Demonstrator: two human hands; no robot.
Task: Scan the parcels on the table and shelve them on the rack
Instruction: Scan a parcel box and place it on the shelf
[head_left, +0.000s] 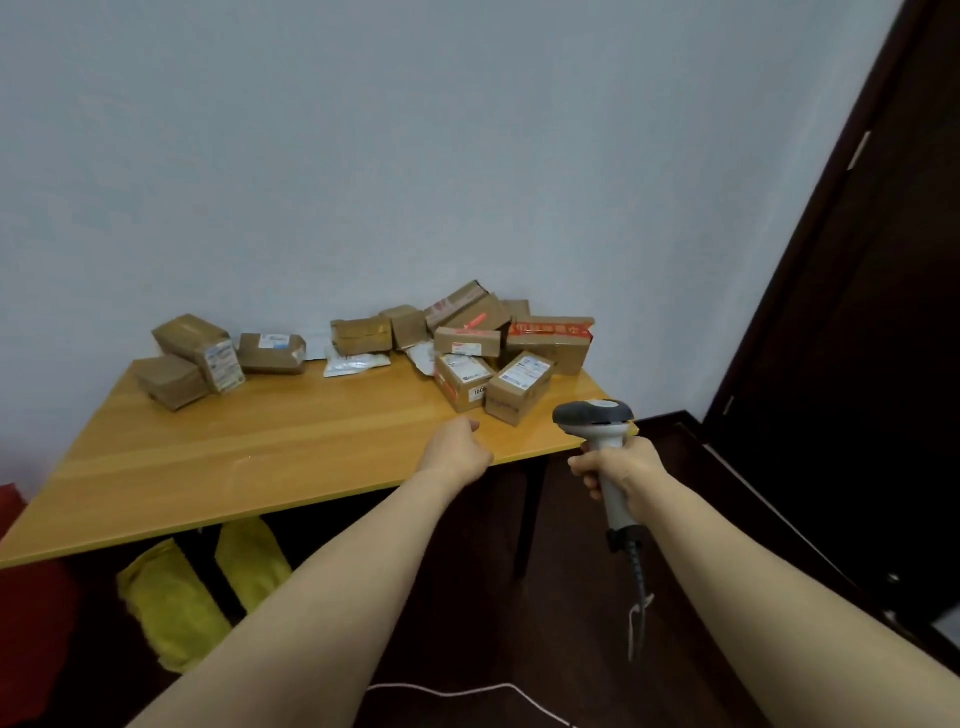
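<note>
Right hand (618, 470) grips scanner (602, 431); left hand (457, 449) above table (260, 447), near parcels (493, 384).
</note>
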